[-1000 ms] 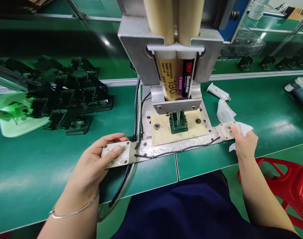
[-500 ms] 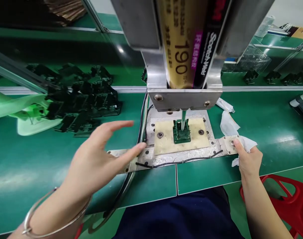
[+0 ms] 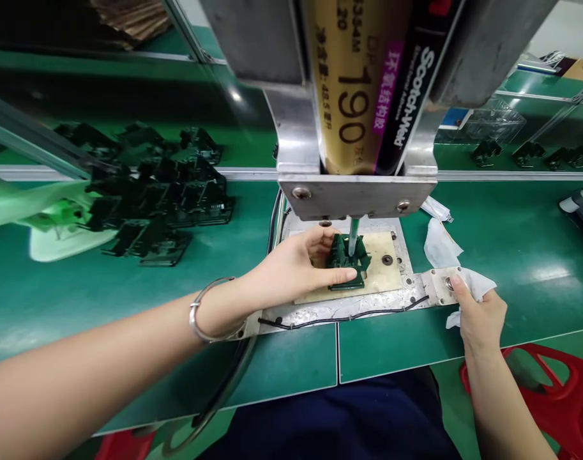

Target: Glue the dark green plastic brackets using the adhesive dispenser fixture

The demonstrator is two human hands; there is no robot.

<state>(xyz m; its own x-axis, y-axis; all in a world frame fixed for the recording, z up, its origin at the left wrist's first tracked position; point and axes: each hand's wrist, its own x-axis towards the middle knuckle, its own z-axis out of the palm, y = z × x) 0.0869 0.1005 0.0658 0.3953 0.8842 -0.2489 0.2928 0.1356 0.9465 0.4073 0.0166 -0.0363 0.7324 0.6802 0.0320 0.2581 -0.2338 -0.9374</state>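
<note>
My left hand (image 3: pixel 291 267) is closed on a small green circuit board assembly (image 3: pixel 340 252), thumb along its near side and fingers behind. The assembly sits on a cream pad (image 3: pixel 381 271) screwed to a metal base plate (image 3: pixel 315 312). Above it, a glue nozzle (image 3: pixel 353 237) points down into the board; whether it touches cannot be seen. My right hand (image 3: pixel 483 319) grips a crumpled white tissue (image 3: pixel 477 282) at the plate's right end. Its thumb lies at the edge of a round metal button (image 3: pixel 448 283); the other fingers are mostly hidden.
A metal holder (image 3: pixel 358 197) with a gold-and-black adhesive cartridge (image 3: pixel 351 96) hangs over the plate. Several dark board assemblies (image 3: pixel 176 191) stand at left beside a green bag (image 3: pixel 37 204). Cables (image 3: pixel 238 364) run left of the plate. A red stool (image 3: pixel 559 390) is at lower right.
My left hand has moved right from beside the plate and closed on the circuit board assembly, which now looks slightly shifted and tilted. My right hand has stayed at the button with the tissue.
</note>
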